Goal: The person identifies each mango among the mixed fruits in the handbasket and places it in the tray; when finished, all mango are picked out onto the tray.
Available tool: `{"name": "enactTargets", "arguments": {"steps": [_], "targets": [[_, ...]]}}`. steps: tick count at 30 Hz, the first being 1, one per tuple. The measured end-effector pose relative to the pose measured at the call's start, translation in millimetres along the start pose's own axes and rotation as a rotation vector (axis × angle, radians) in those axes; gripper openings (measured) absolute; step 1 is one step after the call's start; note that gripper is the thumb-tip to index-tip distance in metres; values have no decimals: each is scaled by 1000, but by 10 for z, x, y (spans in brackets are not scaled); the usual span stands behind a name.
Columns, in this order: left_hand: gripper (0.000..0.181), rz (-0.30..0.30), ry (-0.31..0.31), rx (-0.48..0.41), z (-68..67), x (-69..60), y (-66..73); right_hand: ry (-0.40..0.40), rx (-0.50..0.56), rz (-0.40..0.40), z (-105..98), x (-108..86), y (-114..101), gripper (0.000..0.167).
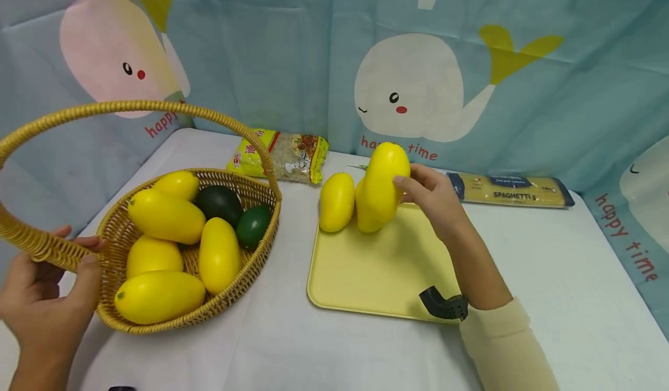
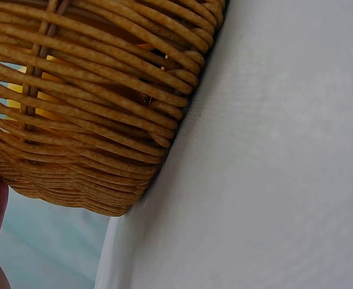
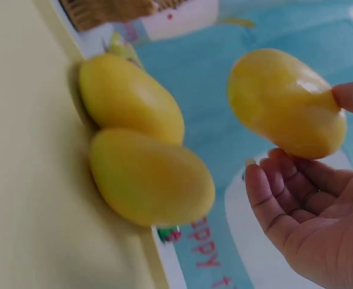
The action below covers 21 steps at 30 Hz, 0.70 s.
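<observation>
My right hand [image 1: 434,196] pinches a yellow mango [image 1: 385,176] between thumb and fingers, raised over the back of the yellow tray [image 1: 360,280]. In the right wrist view the held mango [image 3: 285,102] hangs apart from two mangoes, an upper one [image 3: 131,99] and a lower one [image 3: 152,177]. In the head view one [image 1: 337,202] lies at the tray's back left corner, the other partly behind the held mango. My left hand [image 1: 52,298] grips the wicker basket [image 1: 263,257] at the handle's base; several mangoes [image 1: 219,254] and two dark green avocados [image 1: 254,226] lie inside.
A yellow bag [image 1: 292,155] lies behind the basket, and a spaghetti pack [image 1: 512,190] at the back right. The black wrist camera piece [image 1: 444,305] is over the tray's front right edge. A whale-patterned curtain [image 1: 292,60] hangs behind the white table [image 1: 282,344].
</observation>
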<state>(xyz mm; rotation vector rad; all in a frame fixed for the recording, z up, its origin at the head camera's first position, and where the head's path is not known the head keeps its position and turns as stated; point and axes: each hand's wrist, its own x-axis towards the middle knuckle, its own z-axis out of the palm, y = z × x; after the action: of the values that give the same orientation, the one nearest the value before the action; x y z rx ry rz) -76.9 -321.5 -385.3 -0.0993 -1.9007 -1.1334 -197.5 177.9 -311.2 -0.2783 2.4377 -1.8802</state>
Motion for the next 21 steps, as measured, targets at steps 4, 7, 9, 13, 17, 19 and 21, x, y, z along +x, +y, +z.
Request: {"name": "enactTargets", "arguments": {"steps": [4, 7, 9, 13, 17, 19, 21], "targets": [[47, 1, -2, 8, -3, -2, -5, 27, 30, 9, -154, 26, 61, 50], [47, -1, -4, 12, -6, -3, -13, 25, 47, 44, -268, 44, 111, 52], [48, -3, -6, 21, -9, -4, -14, -5, 22, 91, -349, 57, 150, 55], [48, -7, -7, 28, -12, -5, -10, -87, -64, 223, -473, 89, 242, 63], [48, -3, -5, 15, -12, -2, -11, -140, -92, 331, -534, 134, 381, 68], [48, -4, -3, 10, -11, -1, -11, -160, -94, 360, -552, 156, 457, 66], [48, -7, -3, 11, -10, 0, -7, -181, -96, 374, -563, 170, 517, 65]]}}
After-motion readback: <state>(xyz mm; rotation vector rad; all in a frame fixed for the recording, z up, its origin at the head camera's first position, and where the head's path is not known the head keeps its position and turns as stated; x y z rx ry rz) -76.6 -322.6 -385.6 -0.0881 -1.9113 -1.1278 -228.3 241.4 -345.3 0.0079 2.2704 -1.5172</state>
